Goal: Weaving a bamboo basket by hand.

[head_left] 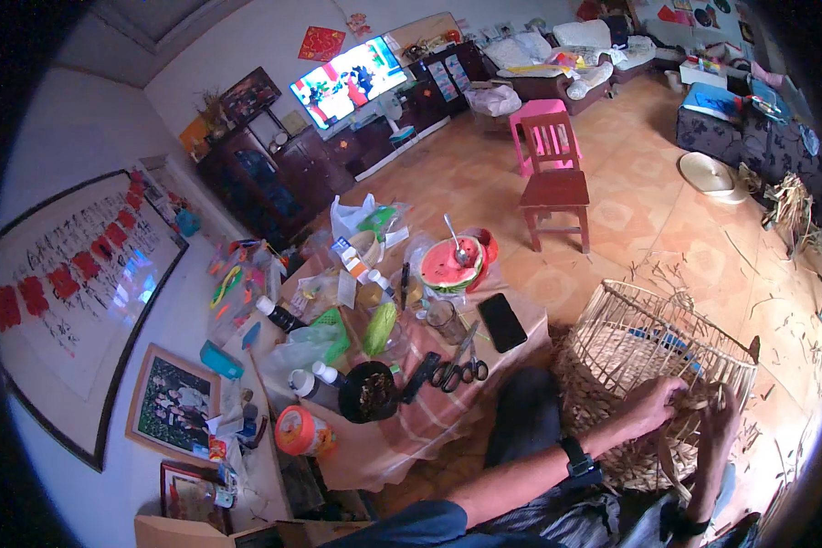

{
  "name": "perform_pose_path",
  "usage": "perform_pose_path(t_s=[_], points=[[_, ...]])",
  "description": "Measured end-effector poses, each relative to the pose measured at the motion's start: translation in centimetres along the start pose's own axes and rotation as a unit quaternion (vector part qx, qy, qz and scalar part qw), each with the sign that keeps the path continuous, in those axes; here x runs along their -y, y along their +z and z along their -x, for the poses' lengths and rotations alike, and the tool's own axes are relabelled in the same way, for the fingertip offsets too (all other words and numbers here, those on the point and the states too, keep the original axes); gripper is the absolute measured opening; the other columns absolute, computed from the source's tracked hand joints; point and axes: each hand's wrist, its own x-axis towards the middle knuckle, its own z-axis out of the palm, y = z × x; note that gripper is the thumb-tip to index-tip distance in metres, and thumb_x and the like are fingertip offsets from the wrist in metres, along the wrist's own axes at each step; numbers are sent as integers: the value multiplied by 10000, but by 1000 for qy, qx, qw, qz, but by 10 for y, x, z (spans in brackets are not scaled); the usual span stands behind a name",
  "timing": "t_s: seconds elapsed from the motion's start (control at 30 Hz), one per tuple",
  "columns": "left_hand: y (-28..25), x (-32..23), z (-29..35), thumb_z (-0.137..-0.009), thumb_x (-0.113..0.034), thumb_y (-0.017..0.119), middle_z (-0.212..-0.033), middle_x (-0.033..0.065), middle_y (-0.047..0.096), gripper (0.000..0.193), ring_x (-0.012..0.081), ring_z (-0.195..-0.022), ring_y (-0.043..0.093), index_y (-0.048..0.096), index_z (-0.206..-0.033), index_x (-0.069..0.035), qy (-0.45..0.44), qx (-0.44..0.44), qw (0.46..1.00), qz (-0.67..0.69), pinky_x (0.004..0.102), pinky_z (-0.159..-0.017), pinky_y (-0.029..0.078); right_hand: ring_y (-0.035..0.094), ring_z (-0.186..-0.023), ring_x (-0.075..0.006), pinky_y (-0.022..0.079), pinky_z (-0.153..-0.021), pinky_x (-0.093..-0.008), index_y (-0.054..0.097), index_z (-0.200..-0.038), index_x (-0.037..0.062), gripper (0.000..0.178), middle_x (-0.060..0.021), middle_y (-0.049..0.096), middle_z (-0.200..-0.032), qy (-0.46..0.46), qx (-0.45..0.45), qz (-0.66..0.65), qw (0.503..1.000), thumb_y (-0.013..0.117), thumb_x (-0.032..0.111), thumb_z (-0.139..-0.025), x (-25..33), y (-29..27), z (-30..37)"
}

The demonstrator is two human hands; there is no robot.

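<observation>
A person's left hand (653, 400) and right hand (720, 418) both close on the near rim of a round, half-woven basket of pale straw and bare upright ribs (648, 342), which stands on the tiled floor to the right of a cluttered low table draped in a checked cloth (429, 416). On that table, left of the basket, lie black-handled scissors (457, 365), a black phone (502, 321) and a halved watermelon with a spoon (450, 265). Beyond the basket stands a small red wooden chair (555, 187).
</observation>
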Motion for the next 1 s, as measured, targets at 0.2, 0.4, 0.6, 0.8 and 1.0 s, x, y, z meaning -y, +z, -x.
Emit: perform_pose_path(t_s=[0.2, 0.4, 0.6, 0.8, 1.0], points=[[3, 11, -3, -815, 16, 702, -1047, 176, 685, 441, 306, -1008, 680, 613, -1244, -36, 19, -17, 1000, 17, 392, -877, 530, 642, -919, -158, 503, -796, -276, 583, -1334, 7, 383, -58, 677, -1082, 70, 125, -289, 947, 563, 241, -1032, -25, 24, 21], [7, 22, 1, -819, 25, 689, -1185, 189, 648, 501, 325, -1062, 658, 577, -1301, -51, 73, -28, 997, -11, 402, -947, 514, 638, -802, -130, 505, -674, -280, 630, -1212, 40, 269, -73, 689, -1043, 242, 81, -556, 791, 562, 227, -1030, -21, 9, -10], [9, -1, -5, -846, -16, 644, -1180, 181, 675, 431, 304, -1082, 653, 630, -1275, -50, -7, 65, 998, 14, 419, -962, 521, 596, -1117, -184, 501, -817, -272, 534, -1446, 69, 432, -92, 575, -1430, 10, -172, -197, 965, 424, 94, -1030, -10, -56, -42], [-46, 4, 5, -990, -135, 521, -966, 184, 734, 308, 275, -904, 714, 645, -1246, -18, -21, 45, 999, 1, 423, -820, 542, 582, -1254, -325, 487, -982, -402, 512, -1458, 99, 458, -221, 580, -1395, 38, -155, -25, 987, 456, 11, -1013, 4, -97, -54], [-34, -38, 11, -1017, -128, 515, -880, 265, 687, 262, 438, -824, 686, 606, -1237, -19, 94, 22, 979, -180, 505, -715, 537, 635, -855, -162, 491, -786, -287, 630, -1271, 79, 255, -110, 689, -958, 71, -76, -164, 981, 552, 95, -1029, 12, -74, 35]])
